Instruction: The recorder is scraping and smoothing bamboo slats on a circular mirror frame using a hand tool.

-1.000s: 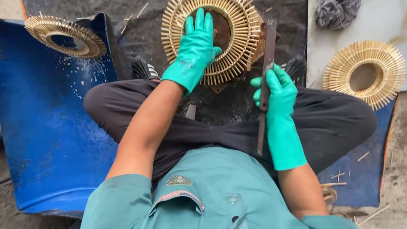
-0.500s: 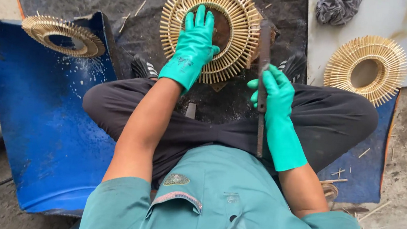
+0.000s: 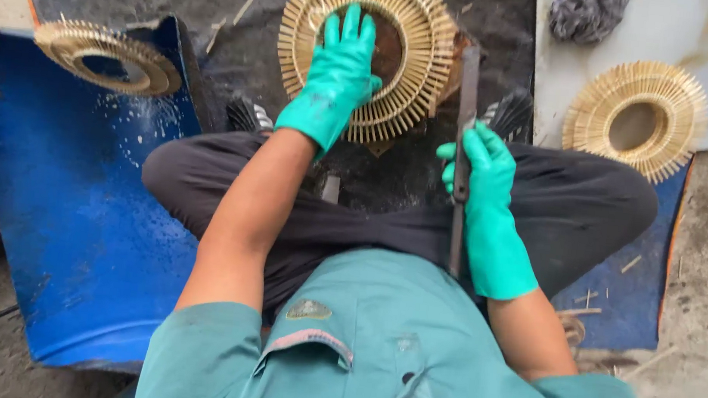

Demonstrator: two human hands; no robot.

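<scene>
Little has shifted — the left hand [image 3: 337,76] still presses flat, fingers spread, on the bamboo ring [image 3: 367,49]; just right of the ring, the right hand [image 3: 479,172] stays wrapped round a dark flat bar [image 3: 463,149] — steadying continues.

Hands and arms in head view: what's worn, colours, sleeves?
Both hands wear matching teal-green rubber gloves, left hand and right hand, with cuffs that end a little past the wrists. The forearms are bare above the cuffs. Short teal-green shirt sleeves cover the upper arms. No markings show on the gloves.
</scene>
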